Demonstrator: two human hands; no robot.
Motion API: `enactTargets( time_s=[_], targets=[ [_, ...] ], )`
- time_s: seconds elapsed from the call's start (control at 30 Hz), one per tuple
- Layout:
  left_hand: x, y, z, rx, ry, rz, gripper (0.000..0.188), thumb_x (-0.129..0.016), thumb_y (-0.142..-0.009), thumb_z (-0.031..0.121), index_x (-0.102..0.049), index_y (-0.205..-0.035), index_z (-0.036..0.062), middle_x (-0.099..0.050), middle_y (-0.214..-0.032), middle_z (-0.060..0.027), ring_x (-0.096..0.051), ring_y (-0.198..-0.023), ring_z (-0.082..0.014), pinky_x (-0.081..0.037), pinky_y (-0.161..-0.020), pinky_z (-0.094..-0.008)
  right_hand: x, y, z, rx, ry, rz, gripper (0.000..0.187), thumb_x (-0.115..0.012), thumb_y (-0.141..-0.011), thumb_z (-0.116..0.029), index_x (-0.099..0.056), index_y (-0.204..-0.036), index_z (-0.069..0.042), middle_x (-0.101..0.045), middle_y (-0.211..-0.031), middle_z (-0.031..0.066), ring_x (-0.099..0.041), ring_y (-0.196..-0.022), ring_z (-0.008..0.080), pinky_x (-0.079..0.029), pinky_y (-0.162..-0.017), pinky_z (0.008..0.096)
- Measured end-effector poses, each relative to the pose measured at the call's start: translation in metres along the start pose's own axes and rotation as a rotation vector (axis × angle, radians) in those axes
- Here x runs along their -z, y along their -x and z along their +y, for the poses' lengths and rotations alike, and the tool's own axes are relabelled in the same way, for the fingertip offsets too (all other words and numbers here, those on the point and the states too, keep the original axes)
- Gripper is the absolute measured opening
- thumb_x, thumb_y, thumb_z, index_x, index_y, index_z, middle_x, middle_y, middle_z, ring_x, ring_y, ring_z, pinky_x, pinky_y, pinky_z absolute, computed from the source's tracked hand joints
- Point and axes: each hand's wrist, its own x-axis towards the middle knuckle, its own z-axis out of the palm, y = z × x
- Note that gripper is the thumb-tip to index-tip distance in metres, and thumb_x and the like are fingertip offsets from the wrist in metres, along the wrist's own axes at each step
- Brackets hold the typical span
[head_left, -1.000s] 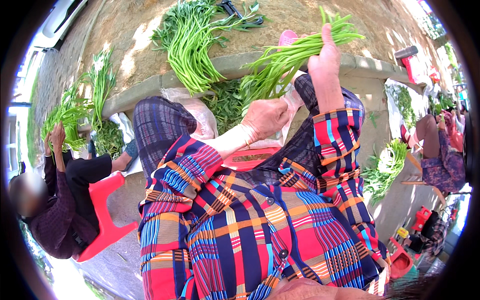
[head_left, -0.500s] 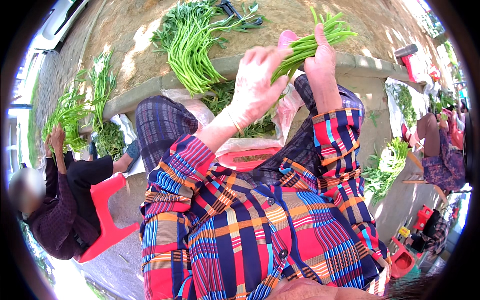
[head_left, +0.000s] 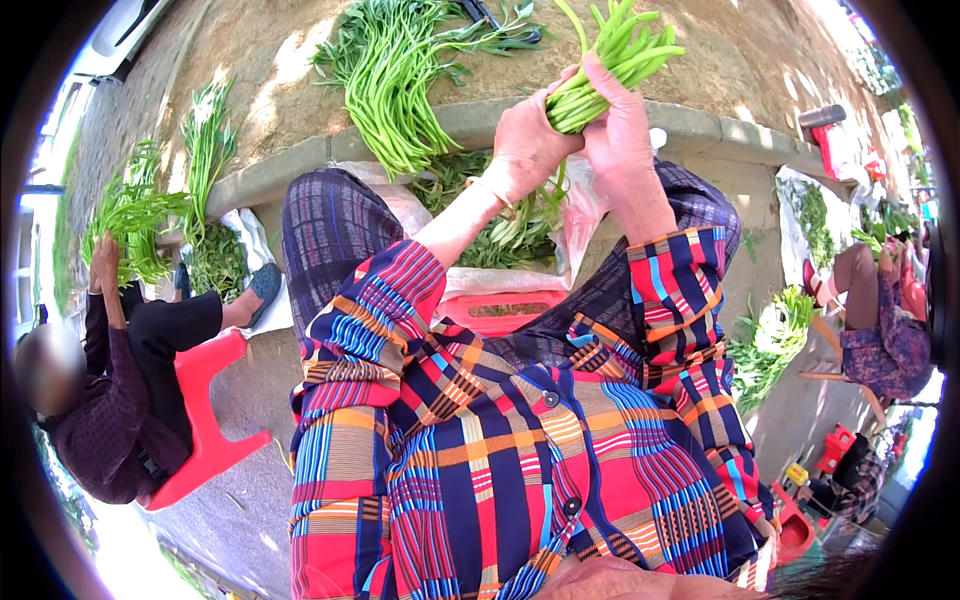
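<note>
My left hand (head_left: 530, 145) and right hand (head_left: 624, 135), pressed together, wrap the near end of the green stem bundle (head_left: 628, 55), seen over the kerb (head_left: 705, 128); both touch it, its long axis slanting rightward past the kerb; half a second earlier, the bundle slanted less steeply
</note>
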Motion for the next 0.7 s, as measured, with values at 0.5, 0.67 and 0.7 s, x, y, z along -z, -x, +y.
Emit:
enactTargets(
  time_s=[0.5,0.67,0.7],
  targets=[
    [0.033,-0.002,0.031,0.073,0.489,-0.362,0.022,-0.063,-0.058,0.009,-0.057,-0.077,0.001,-0.055,-0.069,-0.0008,-0.05,-0.065,-0.0089,-0.041,-0.063,-0.0222,-0.011,-0.004,-0.036,-0.094,-0.054,-0.815,0.068,-0.065,-0.072,-0.041,-0.037,-0.12,-0.002,-0.046,-0.116,0.0201,-0.046,-0.109,0.0343,-0.04,-0.091,0.0433],
    [0.035,-0.003,0.032,0.067,0.441,-0.418,0.016,-0.062,-0.059,0.009,-0.057,-0.073,0.0031,-0.056,-0.07,-0.0002,-0.05,-0.066,-0.0083,-0.04,-0.065,-0.0213,-0.008,-0.003,-0.032,-0.066,-0.088,-0.793,0.047,-0.065,-0.074,-0.034,-0.046,-0.105,-0.003,-0.053,-0.103,0.0193,-0.05,-0.102,0.0342,-0.042,-0.088,0.0425],
    [0.034,-0.003,0.032,0.109,0.427,-0.43,0.02,-0.063,-0.059,0.01,-0.057,-0.077,0.0027,-0.056,-0.073,-0.0006,-0.051,-0.068,-0.0086,-0.04,-0.067,-0.0216,-0.011,-0.002,-0.034,-0.066,-0.086,-0.748,0.042,-0.065,-0.075,-0.032,-0.048,-0.101,-0.003,-0.055,-0.099,0.0189,-0.051,-0.1,0.0339,-0.042,-0.087,0.0421]
  ],
)
